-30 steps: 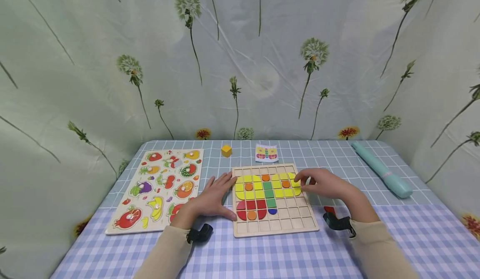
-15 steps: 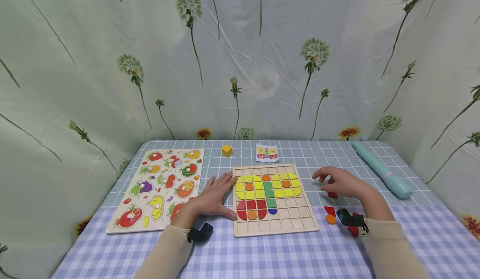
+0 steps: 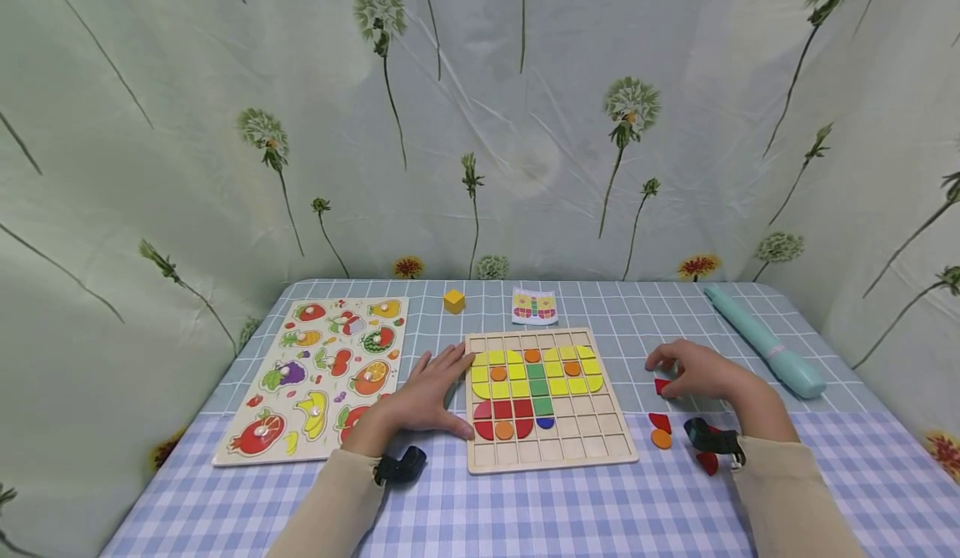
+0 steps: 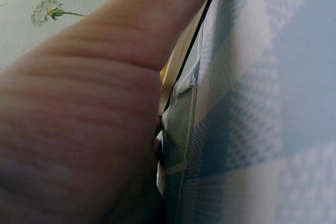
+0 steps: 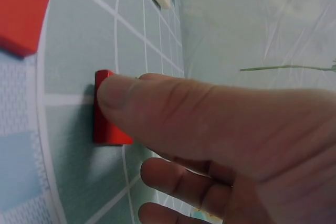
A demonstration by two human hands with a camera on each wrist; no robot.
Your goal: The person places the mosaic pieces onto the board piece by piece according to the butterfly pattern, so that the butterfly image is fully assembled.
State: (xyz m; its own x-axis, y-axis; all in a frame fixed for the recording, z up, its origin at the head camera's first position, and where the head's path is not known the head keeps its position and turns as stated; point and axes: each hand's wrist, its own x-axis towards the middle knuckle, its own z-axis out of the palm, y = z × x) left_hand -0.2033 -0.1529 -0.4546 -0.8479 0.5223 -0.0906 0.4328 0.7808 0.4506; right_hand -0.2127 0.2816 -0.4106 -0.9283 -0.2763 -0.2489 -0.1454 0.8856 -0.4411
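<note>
With spread fingers, my left hand [image 3: 426,395] rests at the left edge of a wooden grid board [image 3: 588,448]. Flat yellow, red, green, orange and blue pieces form a butterfly-like pattern on it. Right of the board, my right hand [image 3: 693,370] pinches a small red puzzle piece [image 5: 103,125] at the tablecloth, thumb on its near side; the fingertips behind it are partly hidden. Nearer the front lie another red piece [image 3: 660,423], an orange disc [image 3: 661,439] and a red piece [image 3: 707,463] partly under the wrist camera. My forearm mostly fills the left wrist view.
A fruit peg puzzle [image 3: 247,399] lies at the left. Behind the board are a yellow cube [image 3: 453,301] and a small picture card [image 3: 534,306] of a butterfly. A teal padded stick [image 3: 765,341] lies at the far right.
My right hand has moved from the board's right side out to the loose pieces and taken hold of a red one. My left hand has stayed put.
</note>
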